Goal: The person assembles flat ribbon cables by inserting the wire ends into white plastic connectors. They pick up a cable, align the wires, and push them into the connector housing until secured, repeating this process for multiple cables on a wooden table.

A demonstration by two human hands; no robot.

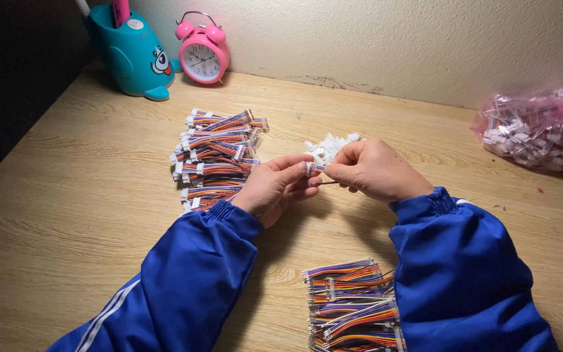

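Head view: one small wire piece (316, 169) with a white plug on its end is pinched between the two hands, just above the worktop (66, 195). The left hand (275, 186) is closed on it with thumb and first finger at the plug end. The right hand (373, 171) is closed too, w/ its fingertips pinching the same bit from the other side, so both hands meet in the middle, touching or nearly so.

The wire's long axis is laid left to right, running from one hand to the other (most of it is hidden by the fingers, so its full length can't be told). Neither hand is nearer; it is shared by both.

A little heap of loose white plugs (330, 145) is seen just behind the hands, closest to the right hand. A pile of striped wire bundles w/ plugs (216, 156) lies to the left, beside the left hand. More wire bundles (353, 303) lie near the body, between the blue sleeves. A pink bag of parts (542, 127) sits far right, well apart. A pink alarm clock (203, 49) and a teal pen holder (131, 52) stand at the wall.
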